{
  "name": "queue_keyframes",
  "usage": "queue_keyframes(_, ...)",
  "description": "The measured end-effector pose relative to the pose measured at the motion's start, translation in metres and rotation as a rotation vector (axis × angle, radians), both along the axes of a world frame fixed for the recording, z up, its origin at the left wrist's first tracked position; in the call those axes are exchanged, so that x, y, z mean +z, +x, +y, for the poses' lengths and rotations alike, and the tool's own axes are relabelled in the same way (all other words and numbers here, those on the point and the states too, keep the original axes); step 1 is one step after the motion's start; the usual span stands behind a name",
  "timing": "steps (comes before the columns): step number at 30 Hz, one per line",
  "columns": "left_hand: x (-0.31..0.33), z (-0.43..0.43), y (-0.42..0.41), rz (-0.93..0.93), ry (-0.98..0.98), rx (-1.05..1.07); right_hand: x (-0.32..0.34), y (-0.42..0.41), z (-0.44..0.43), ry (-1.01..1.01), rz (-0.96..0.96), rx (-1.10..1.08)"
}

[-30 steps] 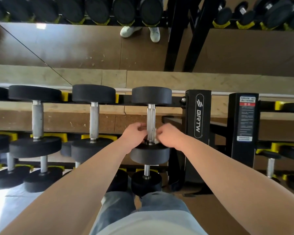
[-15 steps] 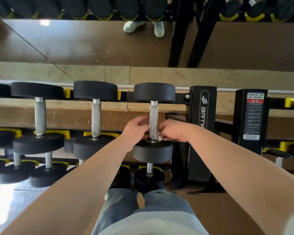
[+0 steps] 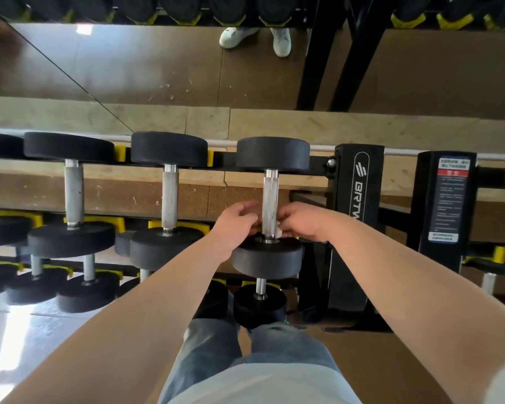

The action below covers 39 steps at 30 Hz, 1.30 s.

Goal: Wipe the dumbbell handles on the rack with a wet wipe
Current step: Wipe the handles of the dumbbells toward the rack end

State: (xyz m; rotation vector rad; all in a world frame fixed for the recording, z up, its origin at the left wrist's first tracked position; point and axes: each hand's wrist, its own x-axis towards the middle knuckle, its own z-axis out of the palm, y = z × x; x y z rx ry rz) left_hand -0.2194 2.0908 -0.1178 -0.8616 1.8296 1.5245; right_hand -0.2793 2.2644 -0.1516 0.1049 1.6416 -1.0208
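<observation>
Left hand (image 3: 236, 225) curls round the shiny steel dumbbell handle (image 3: 269, 196) near its lower end, on the black rack (image 3: 359, 199), top tier; right hand (image 3: 301, 224) pinches a crumpled white wet wipe (image 3: 278, 229) against it.

Black dumbbell heads (image 3: 267, 257), silver handle (image 3: 269, 196), yellow cradles (image 3: 179, 223)

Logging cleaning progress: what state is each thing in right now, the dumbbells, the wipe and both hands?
Black rubber dumbbell with silver handle, rightmost on top tier: racked, hands at handle's near end.
White wet wipe: pressed against that handle.
Right hand: pinches the wipe.
Left hand: fingers curled at the handle, grip unclear.
Black dumbbell next on its left: racked, untouched.
</observation>
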Motion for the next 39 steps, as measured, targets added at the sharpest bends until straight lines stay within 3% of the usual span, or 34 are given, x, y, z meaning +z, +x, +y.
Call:
queue_keyframes(2, 0.000, 0.000, -0.001, -0.014, 0.008, -0.012, 0.002, -0.004, -0.004, -0.069, -0.069, -0.136)
queue_keyframes(7, 0.001, 0.000, -0.002, -0.019, 0.009, 0.004, 0.004, -0.019, -0.018, -0.360, -0.188, -0.803)
queue_keyframes(9, 0.000, -0.001, 0.000, -0.009, 0.010, -0.004, 0.002, -0.020, -0.019, -0.389, -0.226, -0.891)
queue_keyframes(15, -0.004, -0.004, 0.000, -0.024, 0.005, 0.015, 0.002, -0.018, -0.001, -0.305, -0.333, -0.433)
queue_keyframes(20, -0.003, -0.002, 0.001, -0.014, 0.012, -0.032, 0.005, -0.018, 0.002, -0.087, -0.257, -0.044)
queue_keyframes(22, -0.003, -0.002, 0.000, -0.013, 0.008, -0.028, 0.006, -0.015, 0.000, -0.101, -0.233, -0.121)
queue_keyframes(26, -0.004, -0.005, -0.001, -0.049, 0.017, -0.008, 0.003, -0.028, -0.005, -0.371, -0.124, -0.758)
queue_keyframes(27, -0.004, -0.005, -0.001, -0.054, 0.017, -0.010, 0.003, -0.031, -0.006, -0.381, -0.113, -0.807)
queue_keyframes(29, -0.004, -0.004, -0.002, -0.056, 0.017, -0.016, 0.002, -0.026, -0.005, -0.298, -0.086, -0.650)
queue_keyframes(35, -0.005, 0.000, -0.004, -0.035, -0.009, -0.054, 0.006, -0.009, 0.005, 0.104, 0.202, 0.318)
queue_keyframes(37, -0.005, 0.001, -0.004, -0.038, -0.015, -0.069, 0.008, -0.009, 0.005, 0.116, 0.168, 0.301)
queue_keyframes(39, -0.005, 0.001, -0.005, -0.040, -0.013, -0.081, 0.008, -0.009, 0.004, 0.028, 0.052, -0.033)
